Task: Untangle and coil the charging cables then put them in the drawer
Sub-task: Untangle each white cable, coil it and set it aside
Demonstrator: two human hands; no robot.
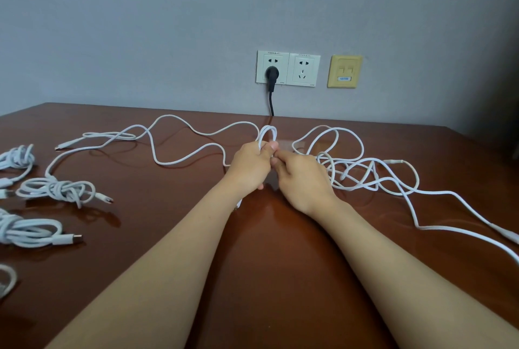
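— Head view: what are the hands doing?
— The left hand [250,165] is closed around a small upright loop of white cable [268,135]; the right hand [302,177] pinches the same cable just beside it, fingers curled.
— And the rest?
— A loose tangle [365,172] sprawls toward the glossy brown table's [266,250] right edge; coiled bundles [56,190] lie near its left edge.

Arms: both bare forearms reach forward from the lower edge and converge at mid-frame.
Left hand [250,164]: back of the hand up, fingers curled closed, thumb [270,148] pressed on top (a small white loop stands up from the grip).
Right hand [302,177]: back up, fingers bunched in a pinch, fingertips [278,155] touching the left thumb.
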